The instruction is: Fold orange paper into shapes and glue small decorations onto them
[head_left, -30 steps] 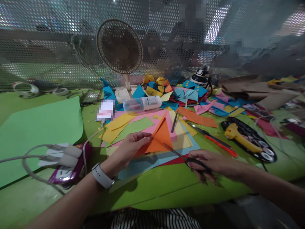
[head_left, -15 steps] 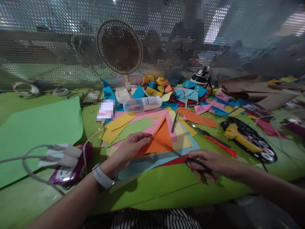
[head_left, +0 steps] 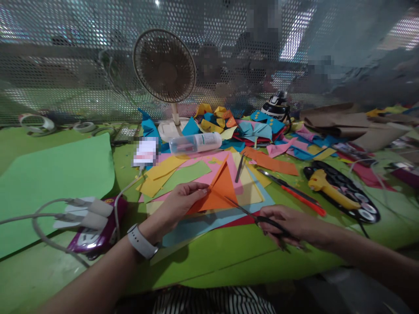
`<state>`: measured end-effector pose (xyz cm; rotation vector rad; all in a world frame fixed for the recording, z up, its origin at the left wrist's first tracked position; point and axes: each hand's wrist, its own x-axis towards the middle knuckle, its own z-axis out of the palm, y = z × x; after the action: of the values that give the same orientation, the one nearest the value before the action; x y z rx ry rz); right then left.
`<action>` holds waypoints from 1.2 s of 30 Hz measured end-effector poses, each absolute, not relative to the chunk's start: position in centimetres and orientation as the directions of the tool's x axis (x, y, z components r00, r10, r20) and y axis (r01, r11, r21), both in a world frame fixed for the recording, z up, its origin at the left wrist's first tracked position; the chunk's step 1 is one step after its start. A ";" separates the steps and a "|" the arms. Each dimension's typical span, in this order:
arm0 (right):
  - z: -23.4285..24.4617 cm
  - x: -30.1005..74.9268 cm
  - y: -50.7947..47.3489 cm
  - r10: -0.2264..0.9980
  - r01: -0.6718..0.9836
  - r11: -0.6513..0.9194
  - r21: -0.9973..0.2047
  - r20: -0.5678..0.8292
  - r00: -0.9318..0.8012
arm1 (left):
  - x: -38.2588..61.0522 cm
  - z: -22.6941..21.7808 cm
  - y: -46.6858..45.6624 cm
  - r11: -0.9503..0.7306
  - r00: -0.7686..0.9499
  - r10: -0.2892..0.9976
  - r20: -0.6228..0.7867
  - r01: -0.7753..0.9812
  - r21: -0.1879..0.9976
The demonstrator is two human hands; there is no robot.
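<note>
My left hand (head_left: 183,201) pinches the left side of a folded orange paper (head_left: 222,187), thumb and fingers closed on its edge. The paper has a pointed top and a raised flap along one side. In my right hand (head_left: 284,223) is a pair of dark-handled scissors (head_left: 272,221), fingers through the loops. Their blades point left, with the tips at the lower part of the orange paper; whether they touch it I cannot tell. Beneath lie stacked coloured sheets, among them a light blue sheet (head_left: 183,233) and a pink sheet (head_left: 193,181).
Tweezers (head_left: 240,168), a red-handled cutter (head_left: 303,199) and a yellow glue gun (head_left: 334,189) lie to the right. Behind are a clear bottle (head_left: 195,143), a fan (head_left: 164,65) and folded papers (head_left: 253,129). A purple power strip (head_left: 93,235) with cables sits left.
Almost nothing has moved. Both hands keep their places on the orange paper and the scissors; the fingers of my right hand shift slightly.
</note>
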<state>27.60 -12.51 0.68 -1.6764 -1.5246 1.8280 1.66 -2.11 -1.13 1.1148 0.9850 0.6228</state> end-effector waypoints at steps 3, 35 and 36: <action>0.6 27.6 -12.6 0.750 0.450 -0.429 -0.784 -0.586 -0.307 | 1.6 -1.1 -2.1 0.345 0.458 0.824 -0.334 0.062 0.936; -0.8 28.0 -13.0 0.812 0.352 -0.442 -0.825 -0.535 -0.233 | 1.5 -1.1 -1.9 0.287 0.456 0.836 -0.306 0.114 0.951; -0.8 28.0 -13.0 0.814 0.351 -0.442 -0.826 -0.533 -0.229 | 1.5 -1.1 -1.9 0.286 0.454 0.837 -0.305 0.112 0.952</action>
<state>28.02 -13.04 -0.85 -1.6612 -1.3854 1.7130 1.49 -1.91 -1.12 1.2012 1.0069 0.6139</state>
